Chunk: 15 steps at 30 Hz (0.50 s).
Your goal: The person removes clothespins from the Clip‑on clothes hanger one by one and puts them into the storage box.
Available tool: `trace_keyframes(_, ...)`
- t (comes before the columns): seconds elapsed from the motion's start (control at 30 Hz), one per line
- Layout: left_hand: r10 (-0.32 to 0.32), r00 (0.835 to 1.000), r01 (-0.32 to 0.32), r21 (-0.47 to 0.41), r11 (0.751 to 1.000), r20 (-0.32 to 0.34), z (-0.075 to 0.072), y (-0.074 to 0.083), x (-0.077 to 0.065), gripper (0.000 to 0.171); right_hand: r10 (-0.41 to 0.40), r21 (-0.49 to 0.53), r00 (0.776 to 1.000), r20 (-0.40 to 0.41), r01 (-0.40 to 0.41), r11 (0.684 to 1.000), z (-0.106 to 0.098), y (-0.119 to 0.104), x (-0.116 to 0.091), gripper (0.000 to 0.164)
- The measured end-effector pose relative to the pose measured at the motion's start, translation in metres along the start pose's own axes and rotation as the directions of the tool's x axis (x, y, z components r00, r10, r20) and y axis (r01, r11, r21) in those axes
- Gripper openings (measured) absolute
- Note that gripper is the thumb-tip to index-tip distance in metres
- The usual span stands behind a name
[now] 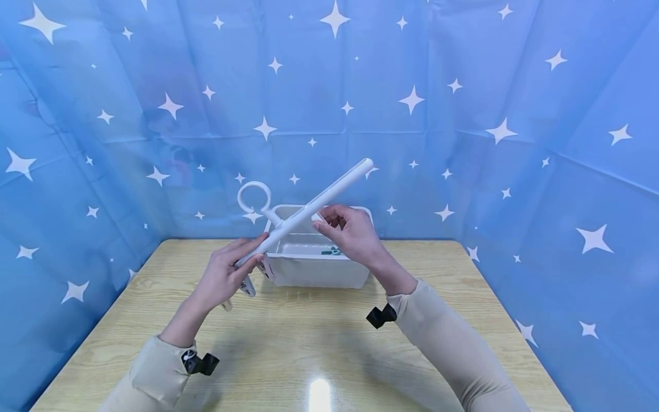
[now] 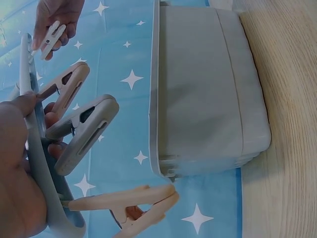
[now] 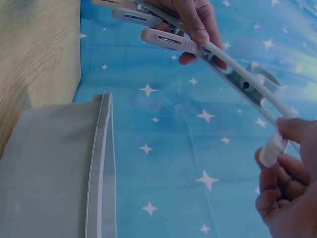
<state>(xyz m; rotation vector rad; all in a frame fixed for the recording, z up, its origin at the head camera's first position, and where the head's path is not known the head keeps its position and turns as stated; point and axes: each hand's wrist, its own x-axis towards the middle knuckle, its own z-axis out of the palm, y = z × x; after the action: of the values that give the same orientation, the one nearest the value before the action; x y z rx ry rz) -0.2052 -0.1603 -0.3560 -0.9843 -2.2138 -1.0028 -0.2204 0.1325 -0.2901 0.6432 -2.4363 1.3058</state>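
Note:
My left hand (image 1: 226, 272) grips the lower left part of a white clip hanger (image 1: 329, 193), which is held tilted above the table with its right end up. A ring-shaped hook (image 1: 254, 197) stands out from its middle. From the bar near my left hand hang a pinkish clip (image 2: 75, 83), a grey clip (image 2: 91, 131) and a peach clip (image 2: 119, 203). Close to the bar's right half, my right hand (image 1: 352, 232) pinches a white clip (image 2: 53, 38). In the right wrist view, that white clip (image 3: 271, 151) is right at the bar; whether it is attached cannot be told.
A white plastic bin (image 1: 316, 272) stands at the back of the wooden table (image 1: 288, 343), behind and below the hanger. Green clips (image 1: 332, 251) lie inside it. A blue curtain (image 1: 329, 114) with white stars surrounds the table's back and sides.

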Motion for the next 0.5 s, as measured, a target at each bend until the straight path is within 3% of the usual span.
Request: trace_keyframes(0.5, -0.004, 1.0, 0.004, -0.005, 1.0, 0.005, -0.0012, 0.0028, -0.0001, 0.049, -0.072, -0.116, 0.994, -0.081, 0.062, 0.991, 0.0014, -0.003, -0.0017, 0.025)
